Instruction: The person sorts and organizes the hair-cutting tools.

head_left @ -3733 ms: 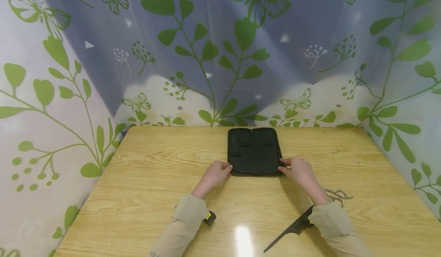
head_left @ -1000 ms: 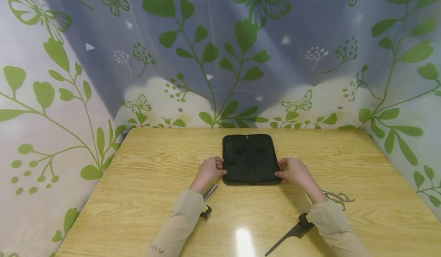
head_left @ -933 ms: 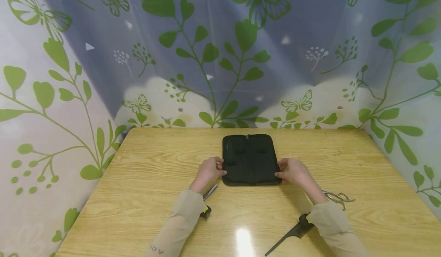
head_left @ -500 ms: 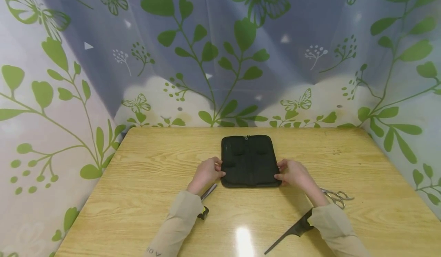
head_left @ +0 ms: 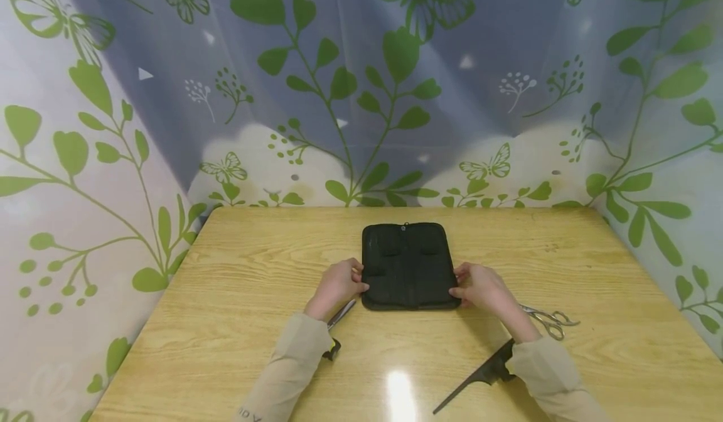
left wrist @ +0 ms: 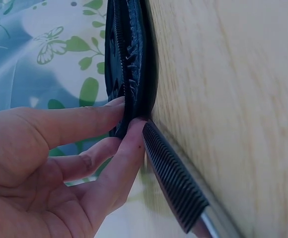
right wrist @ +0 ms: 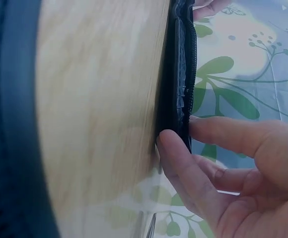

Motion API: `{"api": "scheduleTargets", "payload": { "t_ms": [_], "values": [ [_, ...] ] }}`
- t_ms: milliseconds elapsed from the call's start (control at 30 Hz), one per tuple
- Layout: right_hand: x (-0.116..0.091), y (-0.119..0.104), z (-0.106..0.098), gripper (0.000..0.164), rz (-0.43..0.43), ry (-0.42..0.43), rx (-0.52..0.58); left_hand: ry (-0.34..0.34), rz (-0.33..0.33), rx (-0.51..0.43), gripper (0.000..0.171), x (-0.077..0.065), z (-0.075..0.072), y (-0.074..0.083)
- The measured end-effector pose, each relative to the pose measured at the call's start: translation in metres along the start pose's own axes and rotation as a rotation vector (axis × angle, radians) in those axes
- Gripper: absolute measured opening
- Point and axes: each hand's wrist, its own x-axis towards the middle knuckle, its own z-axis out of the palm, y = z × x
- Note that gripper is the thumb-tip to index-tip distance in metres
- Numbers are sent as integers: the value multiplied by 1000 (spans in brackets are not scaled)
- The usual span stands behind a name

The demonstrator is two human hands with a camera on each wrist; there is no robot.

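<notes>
An unzipped black zip case (head_left: 408,268) lies opened out flat on the wooden table, its inner slots and loops facing up and its zip pull at the far edge. My left hand (head_left: 337,287) pinches its left edge near the front corner. On the opposite edge my right hand (head_left: 481,287) pinches the case the same way. In the left wrist view, thumb and fingers of the left hand (left wrist: 69,158) meet at the zipped rim (left wrist: 129,64). The right wrist view has the right hand (right wrist: 223,168) gripping the other rim (right wrist: 181,74).
A toothed metal blade (left wrist: 176,178) lies beside my left hand, mostly under the wrist in the head view. Under my right wrist are a black tail comb (head_left: 480,375) and metal scissors (head_left: 550,321). A leaf-patterned curtain (head_left: 361,95) closes off the table's far side.
Both hands have drawn the case toward me and slightly left since the oldest frame; in the last half second it has slid only a little closer. The grip is unchanged.
</notes>
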Motion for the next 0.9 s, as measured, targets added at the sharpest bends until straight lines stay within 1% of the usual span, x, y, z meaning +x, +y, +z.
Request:
{"api": "scheduleTargets", "payload": {
  "t_ms": [200, 433, 533, 633, 767, 900],
  "values": [
    [-3, 0, 0, 47, -16, 9, -44, 22, 42, 45, 37, -3, 0, 2],
    [-8, -1, 0, 48, -18, 10, -51, 51, 51, 103, 31, -5, 3, 0],
    [-10, -2, 1, 48, -16, 10, -56, 68, 70, 141, 30, -5, 4, -1],
    [-12, -2, 2, 48, -26, 18, -88, 82, 82, 178, 28, -5, 5, -1],
    [-14, -2, 3, 48, -43, 42, -127, 118, 108, 212, 23, -9, 6, 0],
    [-17, -2, 4, 46, -62, 51, -142, 161, 137, 214, 17, -12, 5, 2]
  ]
}}
